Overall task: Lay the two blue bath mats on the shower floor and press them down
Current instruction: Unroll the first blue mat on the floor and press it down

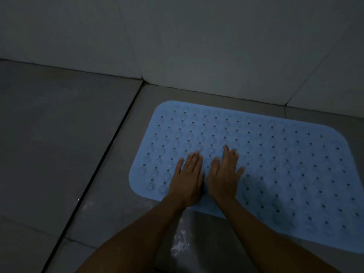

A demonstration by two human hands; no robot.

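- One blue bath mat [275,154] lies flat on the shower floor [59,134], just short of the floor's far edge where the tiled wall [197,46] rises. Its left end sits just right of the dark floor joint [98,164].
- The second mat is not in view; you cannot place it from here.
- Your left hand [187,180] and right hand [223,176] rest side by side on the mat's near-left part, palms down. The fingers [194,160] are extended and loosely spread, gripping nothing.
- Key relation: the mat's long axis runs left to right along the wall, and most of it stretches away to the right of your fingers.
- The right hand is the nearer one to that unpressed stretch; the left hand is nearer the short left end.
- Judgement: pressing probably needs to travel rightward along the long axis, right hand leading.
- Wet patches [181,243] show on the floor near the mat's near edge; the mat could slide until its suction grips.
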